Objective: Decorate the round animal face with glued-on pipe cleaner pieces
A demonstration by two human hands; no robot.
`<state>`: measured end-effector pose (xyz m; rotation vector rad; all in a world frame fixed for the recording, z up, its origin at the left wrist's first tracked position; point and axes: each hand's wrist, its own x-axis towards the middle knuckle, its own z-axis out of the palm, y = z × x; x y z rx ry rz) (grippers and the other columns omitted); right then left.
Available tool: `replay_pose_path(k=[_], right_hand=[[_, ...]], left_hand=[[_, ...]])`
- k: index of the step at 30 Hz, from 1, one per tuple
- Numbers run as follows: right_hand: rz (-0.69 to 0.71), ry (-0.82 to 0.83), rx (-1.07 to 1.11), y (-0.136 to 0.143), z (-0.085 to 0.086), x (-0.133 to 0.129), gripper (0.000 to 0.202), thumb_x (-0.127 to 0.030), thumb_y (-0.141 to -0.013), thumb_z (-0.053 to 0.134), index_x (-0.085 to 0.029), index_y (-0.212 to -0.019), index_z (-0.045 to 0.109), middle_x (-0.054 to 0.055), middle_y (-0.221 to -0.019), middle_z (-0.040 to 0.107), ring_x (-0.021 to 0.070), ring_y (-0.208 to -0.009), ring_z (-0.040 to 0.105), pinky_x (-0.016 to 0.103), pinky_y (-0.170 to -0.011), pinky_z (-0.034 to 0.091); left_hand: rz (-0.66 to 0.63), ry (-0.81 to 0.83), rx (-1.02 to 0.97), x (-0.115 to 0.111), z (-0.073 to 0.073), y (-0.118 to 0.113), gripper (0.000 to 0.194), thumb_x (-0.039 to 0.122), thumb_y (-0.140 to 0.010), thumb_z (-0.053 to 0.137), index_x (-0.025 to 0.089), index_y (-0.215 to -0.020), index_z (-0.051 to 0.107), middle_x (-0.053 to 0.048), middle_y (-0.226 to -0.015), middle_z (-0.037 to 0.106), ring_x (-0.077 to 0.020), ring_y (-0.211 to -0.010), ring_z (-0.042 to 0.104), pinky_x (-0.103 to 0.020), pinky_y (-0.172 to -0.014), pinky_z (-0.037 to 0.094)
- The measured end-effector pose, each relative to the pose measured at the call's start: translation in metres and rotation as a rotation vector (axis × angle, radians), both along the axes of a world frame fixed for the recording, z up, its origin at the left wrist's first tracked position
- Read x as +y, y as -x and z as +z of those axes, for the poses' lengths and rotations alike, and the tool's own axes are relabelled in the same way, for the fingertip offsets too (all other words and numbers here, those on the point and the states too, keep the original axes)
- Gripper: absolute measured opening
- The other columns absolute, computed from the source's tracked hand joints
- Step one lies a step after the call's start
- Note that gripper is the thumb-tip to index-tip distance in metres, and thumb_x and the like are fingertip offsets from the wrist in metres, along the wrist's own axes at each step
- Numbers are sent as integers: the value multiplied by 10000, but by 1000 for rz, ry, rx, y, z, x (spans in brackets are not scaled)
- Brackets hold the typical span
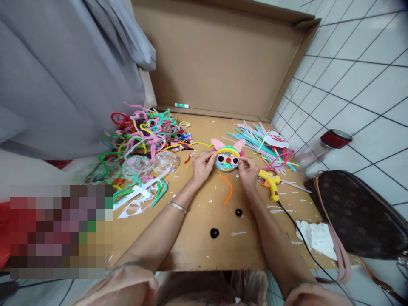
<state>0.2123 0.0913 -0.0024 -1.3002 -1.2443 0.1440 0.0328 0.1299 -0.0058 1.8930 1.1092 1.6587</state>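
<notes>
A small round animal face (227,166) made of colourful pipe cleaners is held over the middle of the table. It has pink ears, black eyes with pale rims, a red nose and yellow and orange bands on top. My left hand (203,167) pinches its left edge, fingers closed. At the opposite edge, my right hand (249,171) grips it in the same way. An orange pipe cleaner (230,189) lies curved on the table just below it. Nearer to me are two black round pieces, one (239,212) by my right forearm and another (214,233) further left.
A tangled heap of pipe cleaners (149,131) covers the back left. Straight pipe cleaners (251,138) lie back right. A yellow glue gun (270,183) with a black cord rests right of my hand, near a brown bag (360,212) and a red-lidded bottle (318,148). Cardboard (223,59) stands behind.
</notes>
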Motion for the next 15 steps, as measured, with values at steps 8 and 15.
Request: replay_pose_path(k=[8,15], right_hand=[[-2,20,48,-1,-3,2,164,-325,-806,573,-201,-805,681,21,-744,654,147,-614,557,282,-591,490],[14,24,96,0,-4,3,175,-327,-798,572,-191,-812,681,40,-771,662,164,-653,594,301,-619,510]], left_hand=[[-15,8,-37,3,-3,0,201,309,-886,626,200,-934,788,-69,-884,789,-162,-682,675,-293,-644,529],[3,-120,80,2,-3,2,183,246,-887,600,203,-903,777,-62,-828,756,-146,-683,657,-273,-645,510]])
